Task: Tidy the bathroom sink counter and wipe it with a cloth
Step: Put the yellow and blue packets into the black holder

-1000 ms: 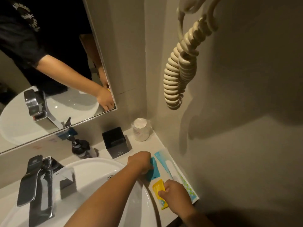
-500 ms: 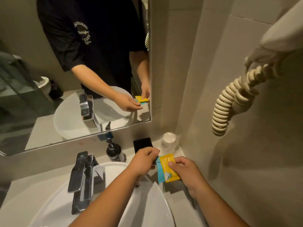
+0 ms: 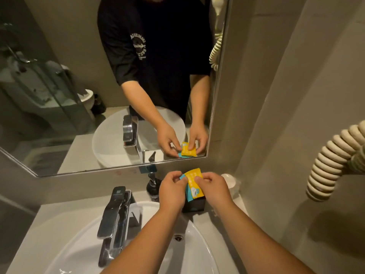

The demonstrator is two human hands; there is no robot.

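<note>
A yellow sachet (image 3: 193,179) lies stacked on a teal sachet (image 3: 189,195), both held up in the air above the back right of the grey counter (image 3: 65,212). My left hand (image 3: 172,189) pinches their left edge. My right hand (image 3: 212,187) grips their right side, thumb on the yellow one. The white basin (image 3: 199,252) sits below my forearms. No cloth is in view.
A chrome tap (image 3: 114,218) stands at the basin's back. A dark soap pump bottle (image 3: 153,186), a black box (image 3: 194,204) and a wrapped white cup (image 3: 230,180) line the back of the counter. A coiled cream cord (image 3: 331,161) hangs on the right wall. The mirror (image 3: 79,86) reflects my arms.
Both hands lifted the two sachets off the counter's right strip and brought them together, higher and further back. My view tilted up toward the mirror.
</note>
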